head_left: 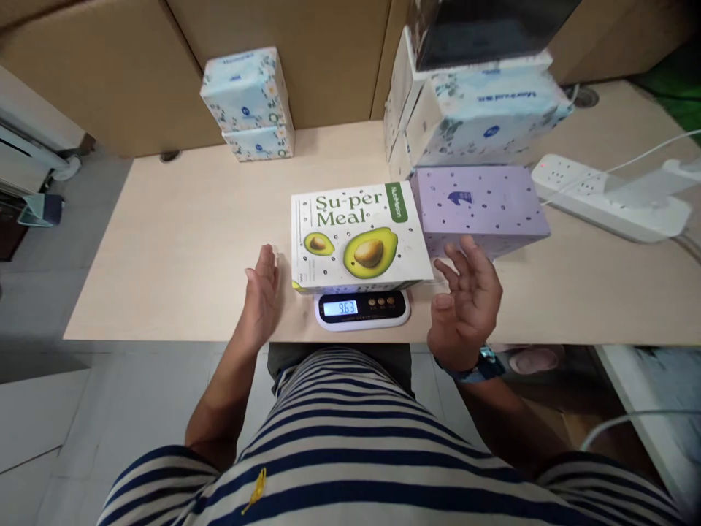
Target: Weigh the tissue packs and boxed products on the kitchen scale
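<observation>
A white "Su-per Meal" box [358, 235] printed with avocados lies flat on a small white digital scale [362, 310] near the table's front edge; the lit display reads 963. My left hand [262, 291] hovers just left of the box, palm facing it, fingers straight, holding nothing. My right hand [467, 299] is spread beside the box's right edge, fingers apart, empty. Neither hand touches the box.
A purple dotted box [482, 207] lies right of the scale. Floral tissue boxes stand stacked at the back left [247, 102] and back right [476, 109]. A white power strip [607, 196] with cables lies far right on the light wooden table [175, 248]. Cardboard boxes [307, 58] line the back.
</observation>
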A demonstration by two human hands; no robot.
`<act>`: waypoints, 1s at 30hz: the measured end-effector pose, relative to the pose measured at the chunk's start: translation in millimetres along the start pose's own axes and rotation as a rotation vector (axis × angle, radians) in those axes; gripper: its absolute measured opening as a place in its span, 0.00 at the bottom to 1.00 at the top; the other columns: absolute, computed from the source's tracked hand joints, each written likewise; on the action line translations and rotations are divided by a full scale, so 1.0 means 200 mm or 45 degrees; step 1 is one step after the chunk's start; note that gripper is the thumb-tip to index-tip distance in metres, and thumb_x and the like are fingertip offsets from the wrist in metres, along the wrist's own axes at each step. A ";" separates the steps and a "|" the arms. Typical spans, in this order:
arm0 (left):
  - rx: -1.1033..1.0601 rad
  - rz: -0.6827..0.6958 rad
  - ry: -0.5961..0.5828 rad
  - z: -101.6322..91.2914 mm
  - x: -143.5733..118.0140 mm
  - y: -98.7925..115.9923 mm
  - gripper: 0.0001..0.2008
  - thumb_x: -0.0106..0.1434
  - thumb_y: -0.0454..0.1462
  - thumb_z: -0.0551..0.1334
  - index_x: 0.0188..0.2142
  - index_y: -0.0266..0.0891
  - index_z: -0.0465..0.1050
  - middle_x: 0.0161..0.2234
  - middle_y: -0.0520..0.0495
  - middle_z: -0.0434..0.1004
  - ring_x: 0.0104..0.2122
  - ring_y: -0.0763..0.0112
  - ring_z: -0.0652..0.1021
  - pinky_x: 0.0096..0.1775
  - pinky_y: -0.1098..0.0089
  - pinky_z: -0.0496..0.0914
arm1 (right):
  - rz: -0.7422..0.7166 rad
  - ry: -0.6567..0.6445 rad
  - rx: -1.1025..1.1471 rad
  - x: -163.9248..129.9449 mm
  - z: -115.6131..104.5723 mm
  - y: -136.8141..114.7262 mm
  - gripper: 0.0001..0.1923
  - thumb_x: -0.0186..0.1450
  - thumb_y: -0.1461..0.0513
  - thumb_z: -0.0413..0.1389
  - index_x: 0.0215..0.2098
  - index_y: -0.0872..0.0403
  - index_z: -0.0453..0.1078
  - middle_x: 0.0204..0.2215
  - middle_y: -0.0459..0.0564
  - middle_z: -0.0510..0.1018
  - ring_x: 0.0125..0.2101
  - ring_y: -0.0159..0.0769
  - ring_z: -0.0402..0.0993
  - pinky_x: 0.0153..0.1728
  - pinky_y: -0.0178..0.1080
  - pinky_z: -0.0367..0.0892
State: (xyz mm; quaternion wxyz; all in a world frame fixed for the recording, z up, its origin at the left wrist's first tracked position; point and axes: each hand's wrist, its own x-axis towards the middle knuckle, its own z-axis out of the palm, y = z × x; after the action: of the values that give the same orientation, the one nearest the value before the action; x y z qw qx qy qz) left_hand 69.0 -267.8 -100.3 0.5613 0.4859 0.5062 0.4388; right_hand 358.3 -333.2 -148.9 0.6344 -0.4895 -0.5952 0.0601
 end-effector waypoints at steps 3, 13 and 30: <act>-0.056 0.032 0.017 0.03 0.00 -0.02 0.55 0.67 0.77 0.43 0.83 0.54 0.45 0.86 0.54 0.31 0.85 0.56 0.37 0.83 0.56 0.36 | 0.144 -0.104 0.088 -0.03 0.01 -0.04 0.44 0.76 0.53 0.57 0.84 0.30 0.43 0.84 0.46 0.53 0.80 0.56 0.59 0.68 0.70 0.74; -0.146 -0.021 -0.133 0.02 -0.01 -0.06 0.49 0.73 0.71 0.43 0.84 0.57 0.33 0.86 0.57 0.29 0.84 0.49 0.33 0.82 0.46 0.31 | 0.267 -0.105 0.189 -0.09 0.07 0.01 0.44 0.76 0.50 0.58 0.84 0.30 0.43 0.84 0.46 0.49 0.81 0.59 0.51 0.71 0.75 0.68; -0.003 0.205 -0.007 0.09 -0.02 0.07 0.56 0.66 0.78 0.42 0.82 0.52 0.47 0.86 0.48 0.32 0.84 0.55 0.38 0.83 0.52 0.40 | 0.187 -0.122 0.047 -0.06 0.04 0.04 0.45 0.76 0.38 0.53 0.84 0.27 0.37 0.86 0.43 0.43 0.82 0.59 0.50 0.73 0.69 0.68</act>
State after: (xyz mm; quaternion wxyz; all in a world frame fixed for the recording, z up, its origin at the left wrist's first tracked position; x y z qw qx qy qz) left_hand 87.4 -271.0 -86.5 0.5261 0.5257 0.4634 0.4818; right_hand 352.9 -332.9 -163.0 0.6079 -0.5166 -0.5863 0.1409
